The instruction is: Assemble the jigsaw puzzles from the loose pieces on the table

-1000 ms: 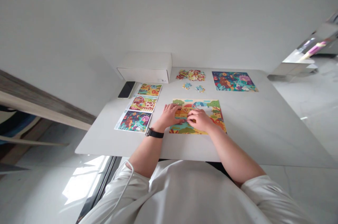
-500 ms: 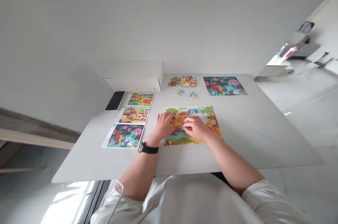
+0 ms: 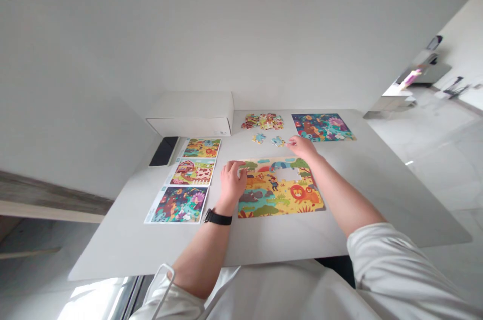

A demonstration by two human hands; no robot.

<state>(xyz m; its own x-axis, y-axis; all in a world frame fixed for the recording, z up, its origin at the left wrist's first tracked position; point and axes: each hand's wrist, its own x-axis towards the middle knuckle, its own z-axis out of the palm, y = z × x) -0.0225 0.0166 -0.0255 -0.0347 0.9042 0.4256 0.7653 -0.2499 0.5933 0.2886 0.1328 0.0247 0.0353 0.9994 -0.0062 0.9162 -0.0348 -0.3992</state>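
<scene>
A jigsaw puzzle of safari animals (image 3: 264, 204) lies in front of me, nearly whole, with one white gap in its upper right part. My left hand (image 3: 232, 181), a black watch on its wrist, rests at the puzzle's left edge. Its fingers are loosely curved and apart, with nothing seen in them. Beyond the puzzle, my right hand (image 3: 302, 148) reaches over the table, its fingertips pinched at the right edge of a loose blue and yellow puzzle piece (image 3: 277, 141). A second loose piece (image 3: 258, 138) lies to the left of that one.
Behind the loose pieces is a pile of puzzle pieces (image 3: 264, 121). A dark-blue finished puzzle (image 3: 322, 127) lies at the back right. On the left are a sheet with three pictures (image 3: 181, 204), a phone (image 3: 163, 151) and a white box (image 3: 190, 126) against the wall.
My right hand has left the middle of the safari puzzle and moved up to the loose right-hand piece. My left hand has drawn back to the puzzle's left edge, uncovering the picture.
</scene>
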